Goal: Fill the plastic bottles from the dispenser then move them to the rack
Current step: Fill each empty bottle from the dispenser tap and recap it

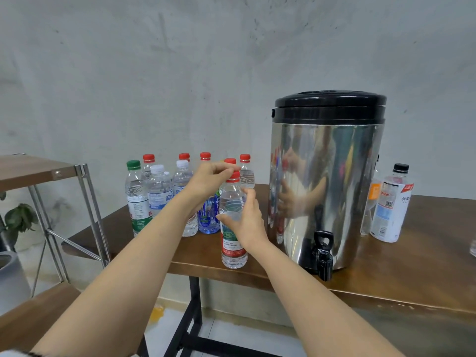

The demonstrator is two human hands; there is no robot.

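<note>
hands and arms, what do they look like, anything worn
The left hand and right hand are bare: no gloves, rings or watch show. Forearms are unsleeved; a sliver of pale cloth with a dark edge, maybe a sleeve, shows at lower left.

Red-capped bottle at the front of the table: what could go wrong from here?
1. The red-capped bottle stands near the table's front edge; if the right hand slips while the left hand pinches the cap, it could tip off.
2. The left forearm lies close to the bottle cluster and might knock one over.
3. The dispenser tap overhangs the edge, so a misaligned fill would likely spill to the floor.
</note>
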